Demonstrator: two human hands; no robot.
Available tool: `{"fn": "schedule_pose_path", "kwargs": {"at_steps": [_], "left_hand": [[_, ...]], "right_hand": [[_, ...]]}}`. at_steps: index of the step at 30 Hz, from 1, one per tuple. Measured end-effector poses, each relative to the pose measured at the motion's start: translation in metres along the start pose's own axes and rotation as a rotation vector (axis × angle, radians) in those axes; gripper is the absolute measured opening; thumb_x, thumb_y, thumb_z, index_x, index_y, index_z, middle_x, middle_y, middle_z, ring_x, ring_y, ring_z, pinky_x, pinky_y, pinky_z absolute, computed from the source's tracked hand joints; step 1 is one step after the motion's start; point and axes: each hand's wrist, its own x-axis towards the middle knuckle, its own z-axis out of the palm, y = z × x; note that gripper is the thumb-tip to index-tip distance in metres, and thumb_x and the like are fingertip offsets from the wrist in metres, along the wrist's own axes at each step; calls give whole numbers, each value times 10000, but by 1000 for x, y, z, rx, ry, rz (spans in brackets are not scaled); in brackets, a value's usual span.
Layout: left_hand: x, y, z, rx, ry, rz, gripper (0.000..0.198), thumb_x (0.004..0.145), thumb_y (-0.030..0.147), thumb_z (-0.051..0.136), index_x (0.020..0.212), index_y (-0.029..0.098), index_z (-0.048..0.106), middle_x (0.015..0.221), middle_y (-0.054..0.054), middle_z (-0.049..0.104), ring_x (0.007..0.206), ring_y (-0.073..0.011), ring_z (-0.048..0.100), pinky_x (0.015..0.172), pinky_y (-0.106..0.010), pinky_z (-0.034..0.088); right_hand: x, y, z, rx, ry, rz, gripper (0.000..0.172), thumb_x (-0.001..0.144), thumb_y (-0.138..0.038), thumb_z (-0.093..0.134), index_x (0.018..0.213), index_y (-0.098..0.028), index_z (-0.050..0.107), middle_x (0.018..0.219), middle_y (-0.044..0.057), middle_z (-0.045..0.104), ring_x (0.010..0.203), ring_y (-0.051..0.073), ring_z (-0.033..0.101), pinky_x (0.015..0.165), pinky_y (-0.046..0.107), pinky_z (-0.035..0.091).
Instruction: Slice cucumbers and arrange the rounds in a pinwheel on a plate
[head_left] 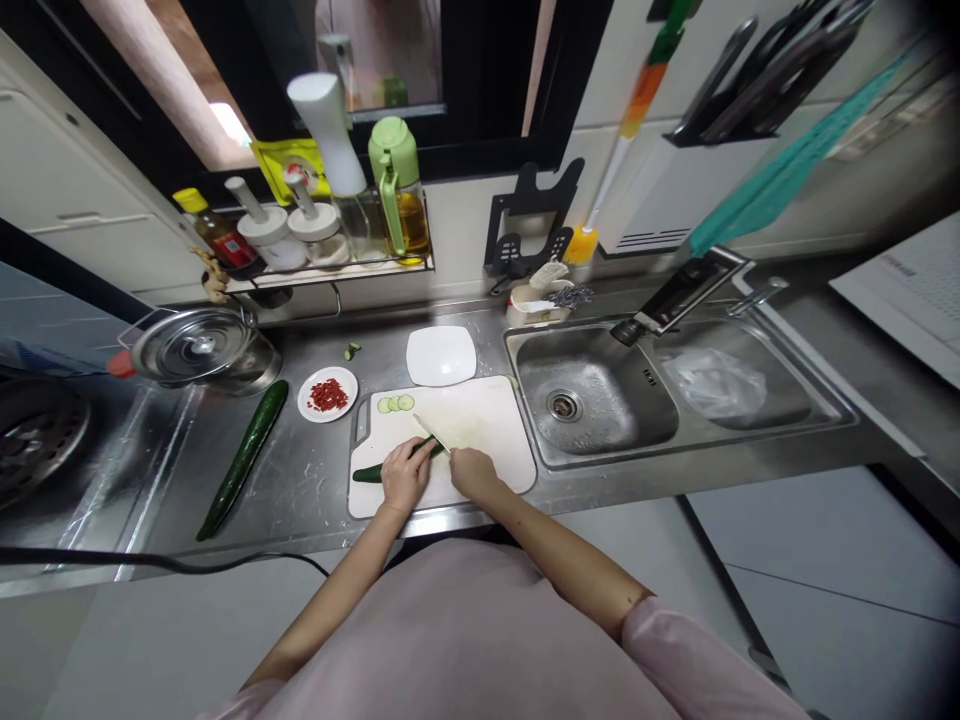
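Note:
A white cutting board [480,415] lies on the steel counter in front of me. My left hand [403,475] is closed over a dark green cucumber [369,473] lying across the board's near side. My right hand [471,472] grips a knife [433,436] whose blade angles up and left over the cucumber's right end. Three pale cucumber slices [395,404] sit at the board's far left corner.
A whole cucumber [244,458] lies on the counter to the left. Beyond the board are a small dish of red chopped bits [328,395] and an empty white plate [441,355]. A lidded pot [196,347] stands far left, a double sink [600,395] right, and bottles on a shelf [330,262] behind.

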Motion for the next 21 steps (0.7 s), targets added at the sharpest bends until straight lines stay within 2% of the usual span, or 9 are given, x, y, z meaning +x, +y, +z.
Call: {"fn": "schedule_pose_path", "kwargs": {"at_steps": [10,16,18,21], "left_hand": [[0,0,0,11,2,9,324,911,232,499,1157,330,686,1114,-28,666,984,-179,606,863,-298,456],[2,7,-4,6,-5,-35,324,917,237,475,1152,308,686,1100,-39,675,975,-181,613,880,-309,457],[3,12,-6,-1,0,-61,315,916,237,473,1138,299,688,1096,-44,682,979,-185,617,959,-355,427],[5,19,-10,-35,8,-114,301,919,232,462,1117,279,683,1090,-50,697,997,-194,626,1109,-487,272]], "right_hand": [[-1,-1,6,35,38,20,324,948,-173,332,1087,-135,623,971,148,704,982,218,657,800,298,467],[-3,2,-2,52,32,33,319,957,-236,358,1106,-148,627,1000,136,704,995,222,652,800,300,456],[-5,5,-9,55,24,44,323,963,-265,362,1109,-162,631,1015,128,704,1001,222,649,797,298,450],[-9,12,-20,40,31,82,331,972,-278,356,1128,-178,629,1028,126,702,1006,213,644,796,291,432]]}}
